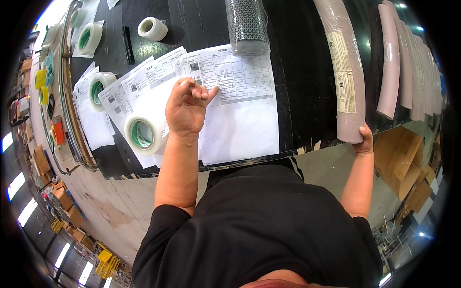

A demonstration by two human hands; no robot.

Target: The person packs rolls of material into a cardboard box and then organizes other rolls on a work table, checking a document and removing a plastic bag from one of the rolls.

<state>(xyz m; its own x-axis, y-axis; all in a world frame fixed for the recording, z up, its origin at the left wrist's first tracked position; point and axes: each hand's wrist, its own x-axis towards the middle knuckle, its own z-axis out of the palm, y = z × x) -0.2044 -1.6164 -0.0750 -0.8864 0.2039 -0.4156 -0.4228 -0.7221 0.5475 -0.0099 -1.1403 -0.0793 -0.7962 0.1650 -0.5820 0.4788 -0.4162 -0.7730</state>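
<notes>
A long pale-pink roll (353,72) in clear film, with a cream printed label (342,72) along it, lies on the black table right of centre. My right hand (366,140) grips its near end at the table's front edge; some fingers are hidden behind the roll. Palm up, my left hand (186,109) hovers over printed table sheets (240,125), fingers loosely curled, one stretched out to the right over the print. Nothing shows in it. By my left forearm rests a tape roll (140,135) with a green core. A wire mesh roll (247,26) overlaps the sheets' far edge.
More pink rolls (389,62) lie side by side at the far right. Other tape rolls (90,38) and a black marker (127,45) sit at the left. A metal rail (65,86) runs along the left side. An open cardboard box (401,161) stands below the right edge.
</notes>
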